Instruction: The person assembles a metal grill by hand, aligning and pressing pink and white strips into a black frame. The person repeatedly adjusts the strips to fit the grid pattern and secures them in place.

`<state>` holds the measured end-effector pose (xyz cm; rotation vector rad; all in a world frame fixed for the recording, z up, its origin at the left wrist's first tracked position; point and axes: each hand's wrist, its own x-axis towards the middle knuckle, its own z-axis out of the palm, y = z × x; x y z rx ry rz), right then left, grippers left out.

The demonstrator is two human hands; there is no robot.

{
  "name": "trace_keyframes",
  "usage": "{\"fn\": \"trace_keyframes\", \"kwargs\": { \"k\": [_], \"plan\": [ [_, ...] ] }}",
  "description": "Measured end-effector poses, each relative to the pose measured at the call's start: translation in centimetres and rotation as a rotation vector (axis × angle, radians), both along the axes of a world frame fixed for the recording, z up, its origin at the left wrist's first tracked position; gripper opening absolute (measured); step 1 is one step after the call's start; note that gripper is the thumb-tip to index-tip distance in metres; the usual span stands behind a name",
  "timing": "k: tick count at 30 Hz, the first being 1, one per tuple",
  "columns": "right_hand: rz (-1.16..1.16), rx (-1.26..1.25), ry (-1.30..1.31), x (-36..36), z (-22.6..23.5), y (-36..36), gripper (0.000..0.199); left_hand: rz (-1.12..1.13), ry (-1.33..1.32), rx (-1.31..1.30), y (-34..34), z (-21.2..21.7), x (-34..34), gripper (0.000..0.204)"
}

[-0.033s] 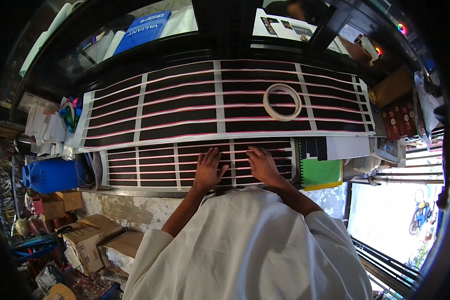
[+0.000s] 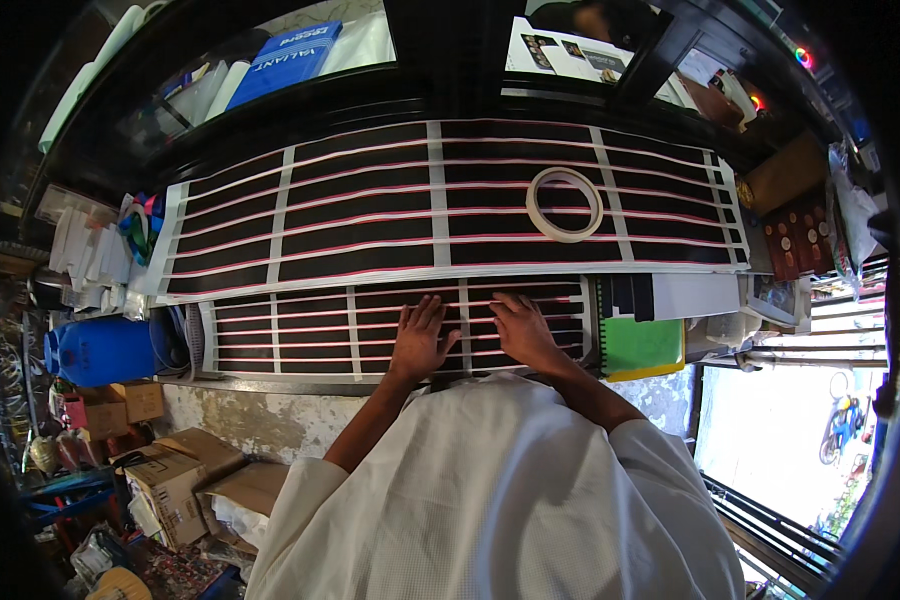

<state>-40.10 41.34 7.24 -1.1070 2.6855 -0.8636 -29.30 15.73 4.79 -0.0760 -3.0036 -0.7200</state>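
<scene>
Both my hands rest palm down on a long sheet of black strips (image 2: 315,322) edged in white and red, crossed by pale tape bands. My left hand (image 2: 423,338) lies left of one band, fingers stretched out and thumb apart. Right of that band, my right hand (image 2: 522,330) lies with its fingers spread along the strips. Neither holds anything. Beyond them is a larger sheet of similar black strips (image 2: 360,212), overlapping the far edge of the nearer one. A roll of pale masking tape (image 2: 534,207) lies flat on the larger sheet, right of centre.
A green notebook (image 2: 642,345) and white paper (image 2: 698,296) lie at the right. A blue plastic container (image 2: 105,350) and stacked white papers (image 2: 88,250) stand at the left. Cardboard boxes (image 2: 170,490) sit below on the left. Dark-framed glass with a blue book (image 2: 288,62) behind it runs along the back.
My hands stay almost in place on the near sheet, with only a very slight shift of the fingers. The sheets and tape roll have not moved.
</scene>
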Motion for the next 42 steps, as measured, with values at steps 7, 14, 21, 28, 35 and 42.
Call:
{"fn": "trace_keyframes", "kwargs": {
  "k": [7,14,21,28,35,42],
  "plan": [
    [0.158,0.095,0.058,-2.2,-0.4,-2.9,0.043,-0.093,0.031,0.015,1.8,0.3,-2.4,0.068],
    [0.128,0.162,0.054,-1.9,-1.5,-2.9,0.046,-0.077,0.107,0.142,0.7,-0.2,-4.0,0.041],
    [0.094,0.116,0.035,-1.9,-1.1,-2.8,0.038,-0.059,0.148,-0.003,0.8,-0.1,-7.3,0.036],
    [0.114,0.157,-0.019,-2.2,-1.1,-2.7,0.025,-0.227,0.079,-0.157,0.3,-0.2,-10.8,0.034],
    [0.082,0.126,-0.031,-2.0,-0.5,-2.8,0.038,-0.374,0.103,-0.339,1.1,-0.6,-13.4,0.037],
    [0.083,0.125,-0.072,-1.8,-1.0,-2.2,0.041,-0.369,0.062,-0.294,0.2,0.7,-12.4,0.034]
  ]
}}
